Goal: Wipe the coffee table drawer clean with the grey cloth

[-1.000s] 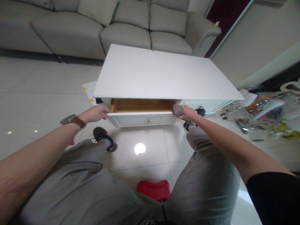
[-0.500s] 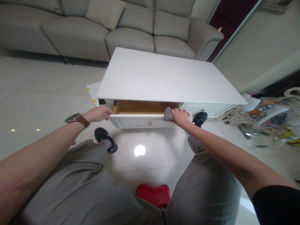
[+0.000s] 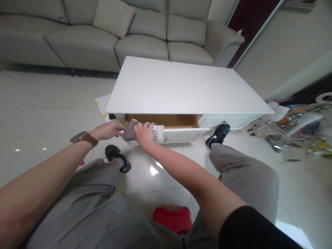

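A white low table (image 3: 186, 90) has its left drawer (image 3: 184, 134) pulled out, with the bare wooden inside showing. My right hand (image 3: 144, 134) is closed round a patterned cloth (image 3: 129, 130), brown-grey with a white labelled end, and presses it on the top edge of the drawer front near its left end. Just left of the cloth, my left hand (image 3: 114, 130) pinches the drawer's left front corner. A small round knob sits on the drawer front, partly beside the cloth.
Behind the table stands a grey sofa (image 3: 144, 46) with a cushion (image 3: 114, 17). Coiled cables (image 3: 266, 130) and mixed items lie on the floor at right. A red object (image 3: 172, 219) is between my legs. My shoes flank the drawer.
My right hand has slid the cloth leftward along the drawer's top edge, from its right end to near my left hand. The left hand stays at the corner. The view has shifted slightly.
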